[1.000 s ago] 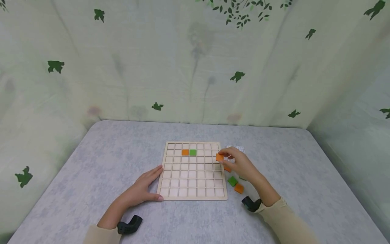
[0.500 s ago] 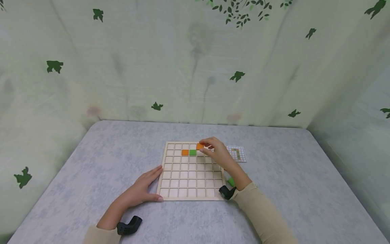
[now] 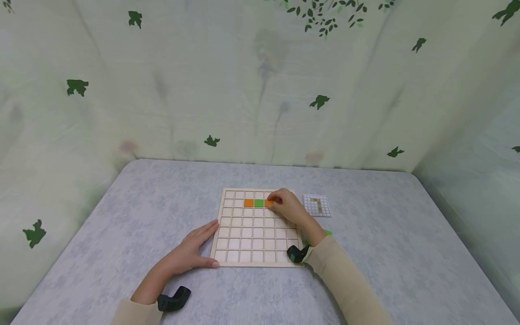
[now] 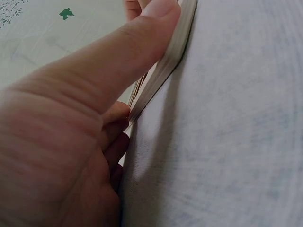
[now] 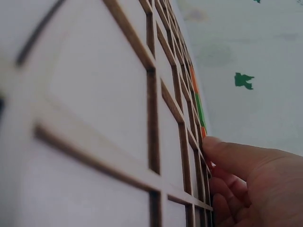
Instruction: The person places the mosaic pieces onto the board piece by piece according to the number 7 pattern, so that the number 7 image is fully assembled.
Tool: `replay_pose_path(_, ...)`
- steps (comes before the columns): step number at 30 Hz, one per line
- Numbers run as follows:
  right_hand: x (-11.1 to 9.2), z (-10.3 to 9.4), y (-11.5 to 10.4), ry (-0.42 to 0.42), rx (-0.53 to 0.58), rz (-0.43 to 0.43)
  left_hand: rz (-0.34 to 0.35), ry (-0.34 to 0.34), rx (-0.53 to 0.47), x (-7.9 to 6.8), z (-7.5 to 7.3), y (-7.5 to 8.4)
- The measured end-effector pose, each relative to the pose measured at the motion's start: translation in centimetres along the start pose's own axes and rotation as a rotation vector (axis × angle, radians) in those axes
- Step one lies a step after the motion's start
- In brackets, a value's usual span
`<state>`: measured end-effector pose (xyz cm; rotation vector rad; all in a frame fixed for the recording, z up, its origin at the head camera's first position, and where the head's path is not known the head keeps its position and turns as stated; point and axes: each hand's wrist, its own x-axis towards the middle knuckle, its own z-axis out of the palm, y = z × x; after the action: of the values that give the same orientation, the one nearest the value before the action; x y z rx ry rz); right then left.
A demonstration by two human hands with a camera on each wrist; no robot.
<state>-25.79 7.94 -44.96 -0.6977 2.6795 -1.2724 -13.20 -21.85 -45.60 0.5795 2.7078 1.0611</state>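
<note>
- At one o'clock on a pale gridded board (image 3: 257, 265), head view: a person's right hand (image 3: 289, 206) pinches an orange tile (image 3: 267, 203) between thumb and fingers, at the cell directly beside a green tile (image 3: 259, 203) at twelve. A second orange square (image 3: 249, 203) sits at eleven, making a row of three.
- Seating the pinched piece appears to be the step in hand; the next move, as judged here, calls for settling it flat and freeing the fingertips without disturbing its green neighbor.
- At eight o'clock, the left hand (image 3: 195, 249) rests against the board's edge, thumb and fingers spread apart, apparently steadying it. Just outside the rim at two lies a small printed card (image 3: 317, 206) bearing a bent orange-and-green figure; toward three, a loose green piece (image 3: 327, 233) shows partly.
- Left wrist view: the thumb (image 4: 123, 54) reaches toward twelve, against a smooth, wood-like rim with a rounded corner, above a mottled gray tabletop (image 4: 241, 123).
- Right wrist view: at four o'clock, thumb and fingers close at the tile, little of which shows. Pale square cells are framed by raised ribs (image 5: 152, 123) with brown sides; behind hangs a softly printed backdrop (image 5: 270, 113).
</note>
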Motion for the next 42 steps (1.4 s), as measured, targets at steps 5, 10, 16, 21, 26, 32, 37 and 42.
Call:
replay_pose_path(5, 0.1, 0.0, -0.4, -0.033, -0.03, 0.028, 0.002, 0.005, -0.003, -0.1, 0.1, -0.1)
replay_pose_path(10, -0.4, -0.2, -0.6, -0.019, 0.023, 0.058, 0.007, 0.006, -0.002, -0.1, 0.3, -0.3)
replay_pose_path(16, -1.7, -1.9, -1.8, 0.038, 0.142, 0.011, 0.01, 0.012, 0.001, -0.1, 0.4, -0.4)
replay_pose_path(21, -3.7, -4.1, -2.6, 0.071, 0.143, -0.049, 0.01, 0.01, 0.01, -0.1, 0.4, -0.4)
replay_pose_path(26, -5.9, -5.8, -2.3, 0.107, 0.073, -0.079, 0.016, 0.009, 0.007, -0.1, 0.2, -0.3)
replay_pose_path(32, -9.0, -6.8, -0.4, 0.12, 0.046, -0.045, 0.018, 0.01, 0.005, -0.1, 0.1, -0.2)
replay_pose_path(37, -10.9, -7.2, 1.4, 0.128, 0.036, 0.013, 0.017, 0.014, 0.005, -0.1, 0.1, -0.2)
replay_pose_path(42, -12.2, -7.2, 2.9, 0.128, 0.005, 0.066, 0.017, 0.016, 0.009, 0.0, 0.2, -0.2)
